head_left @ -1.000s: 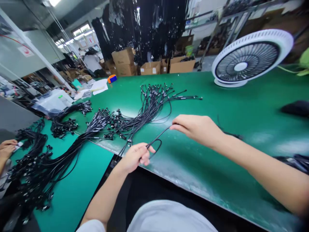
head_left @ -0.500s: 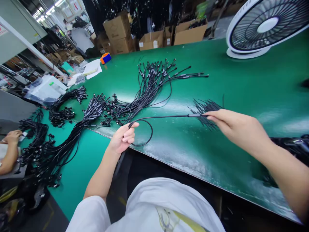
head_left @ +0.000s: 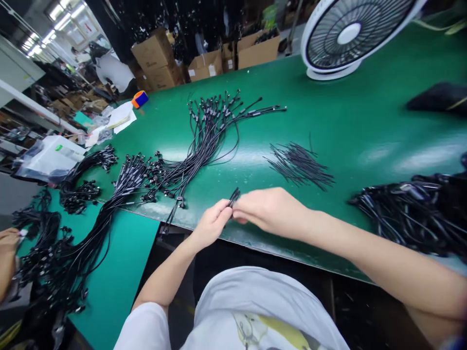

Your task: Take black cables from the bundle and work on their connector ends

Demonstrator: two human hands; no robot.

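My left hand (head_left: 211, 224) and my right hand (head_left: 268, 210) meet over the near edge of the green table (head_left: 365, 131). Both pinch the same folded black cable (head_left: 233, 197), whose ends stick up between the fingertips. Just beyond my right hand lies a small heap of thin black ties (head_left: 297, 164). A long fan of black cables with connectors (head_left: 189, 150) spreads across the table to the left of my hands.
A white fan (head_left: 346, 36) stands at the far right edge. A tangle of black cables (head_left: 408, 214) lies at the right. More cable bundles (head_left: 54, 243) cover the lower teal table, where another person's hand (head_left: 9, 240) works. Cardboard boxes (head_left: 156, 58) stand behind.
My right hand came back from the ties to meet my left hand. The cable, stretched out half a second ago, is now folded short between both hands. The view has tilted down.
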